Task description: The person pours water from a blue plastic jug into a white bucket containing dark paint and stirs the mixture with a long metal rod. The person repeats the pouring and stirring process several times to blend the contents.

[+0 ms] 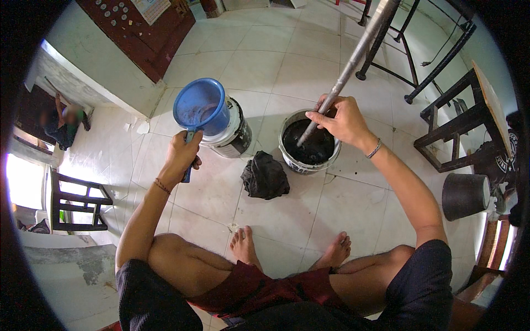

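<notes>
My left hand point(182, 157) is closed round the handle of a blue plastic dipper point(201, 105), which is tilted so its inside shows dark smears. Behind and below the dipper stands a white bucket point(234, 135) with a dark label. In my right hand point(345, 124) is a long grey metal pipe point(353, 58), pinched between thumb and fingers. Its lower end stands in black liquid point(314, 149) inside an open bucket point(290, 157). Between the two buckets a crumpled black cloth point(265, 175) lies on the floor.
Black metal stand legs point(408, 49) rise at the far right, near a wooden stool point(469, 118) and a dark grey bucket point(465, 197). A black chair point(80, 201) is at the left. Another person point(61, 124) sits at the far left. Pale tiles point(259, 69) cover the floor.
</notes>
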Tool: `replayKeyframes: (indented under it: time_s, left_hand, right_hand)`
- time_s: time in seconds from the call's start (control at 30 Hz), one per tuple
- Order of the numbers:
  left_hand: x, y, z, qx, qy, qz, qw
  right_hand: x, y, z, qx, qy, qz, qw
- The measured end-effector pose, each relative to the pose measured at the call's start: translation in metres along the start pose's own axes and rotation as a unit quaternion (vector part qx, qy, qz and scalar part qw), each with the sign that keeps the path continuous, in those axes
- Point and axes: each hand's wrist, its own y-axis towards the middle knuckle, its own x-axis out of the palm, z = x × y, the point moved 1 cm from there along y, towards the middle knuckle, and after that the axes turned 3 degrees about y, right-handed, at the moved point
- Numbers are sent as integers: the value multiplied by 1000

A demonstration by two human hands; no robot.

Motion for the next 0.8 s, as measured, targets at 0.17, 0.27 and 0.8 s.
replayKeyframes:
  time_s: [0.17, 0.27, 0.8]
  left_hand:
    - [1, -1, 0, -5, -1, 6, 1000]
    - [0, -2, 0, -5, 3, 3, 1000]
    - [-15, -7, 9, 19, 88, 61, 994]
  right_hand:
    - [-7, 0, 0, -122, -174, -7, 977]
    - [-8, -1, 0, -115, -256, -43, 959]
    - [-10, -5, -8, -72, -247, -34, 966]
